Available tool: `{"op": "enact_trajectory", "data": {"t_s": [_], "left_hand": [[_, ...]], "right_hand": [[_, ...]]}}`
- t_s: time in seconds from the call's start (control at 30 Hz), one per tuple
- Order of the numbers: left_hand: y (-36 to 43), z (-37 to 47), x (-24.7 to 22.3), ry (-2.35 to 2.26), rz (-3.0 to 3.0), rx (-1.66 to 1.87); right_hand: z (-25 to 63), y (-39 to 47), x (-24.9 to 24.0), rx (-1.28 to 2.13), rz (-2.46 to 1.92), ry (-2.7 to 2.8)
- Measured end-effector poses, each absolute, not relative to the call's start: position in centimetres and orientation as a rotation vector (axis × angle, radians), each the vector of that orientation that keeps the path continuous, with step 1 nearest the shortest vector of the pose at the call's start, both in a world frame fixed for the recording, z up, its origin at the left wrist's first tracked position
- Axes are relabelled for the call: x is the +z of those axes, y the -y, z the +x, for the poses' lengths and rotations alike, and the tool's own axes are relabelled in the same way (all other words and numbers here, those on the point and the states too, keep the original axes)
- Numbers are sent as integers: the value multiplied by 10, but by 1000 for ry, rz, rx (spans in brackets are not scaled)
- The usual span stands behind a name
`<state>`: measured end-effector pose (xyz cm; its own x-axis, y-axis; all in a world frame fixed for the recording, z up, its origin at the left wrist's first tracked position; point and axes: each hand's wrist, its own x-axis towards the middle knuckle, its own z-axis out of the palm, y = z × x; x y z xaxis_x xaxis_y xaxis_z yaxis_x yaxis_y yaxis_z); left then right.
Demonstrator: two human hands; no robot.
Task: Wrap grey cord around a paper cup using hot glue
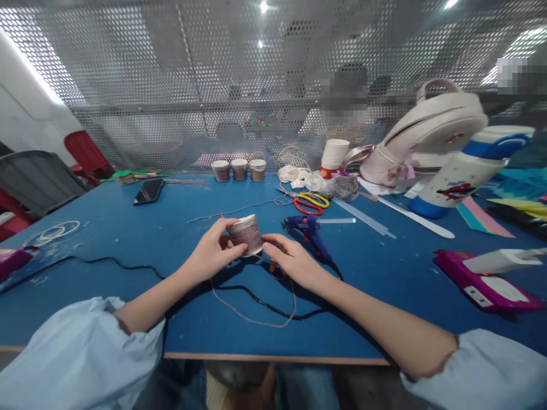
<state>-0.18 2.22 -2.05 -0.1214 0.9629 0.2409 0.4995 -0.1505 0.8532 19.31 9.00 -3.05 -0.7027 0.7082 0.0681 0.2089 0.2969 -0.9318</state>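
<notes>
Yarn-wrapped cup point(245, 234): held above blue surface point(128, 245)
Left hand point(216, 250): grip closed around cup side
Right hand point(290, 259): grip part-curled, cup edge touched

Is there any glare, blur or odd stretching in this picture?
Head view: lights glare at the top; bottle and backpack look stretched near the right edge; two upper patches are pixelated; the held cup looks slightly soft; shadows lie beneath both forearms.
</notes>
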Motion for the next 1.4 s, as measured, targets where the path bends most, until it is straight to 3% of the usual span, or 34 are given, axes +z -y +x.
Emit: {"op": "enact_trajectory", "data": {"t_s": [0.27, 0.6, 0.8, 1.4], "left_hand": [[-25, -4, -19, -1784, 1765, 1137], [-28, -4, -17, -1775, 1541, 1224], [-23, 12, -16, -1805, 1441, 1251], [-14, 25, -7, -1912, 1503, 1154]], "right_hand": [[192, -95, -34, 1177, -795, 2193], [205, -85, -18, 537, -610, 2338], [197, -81, -26, 451, -755, 2360], [197, -78, -22, 352, -633, 2256]]}}
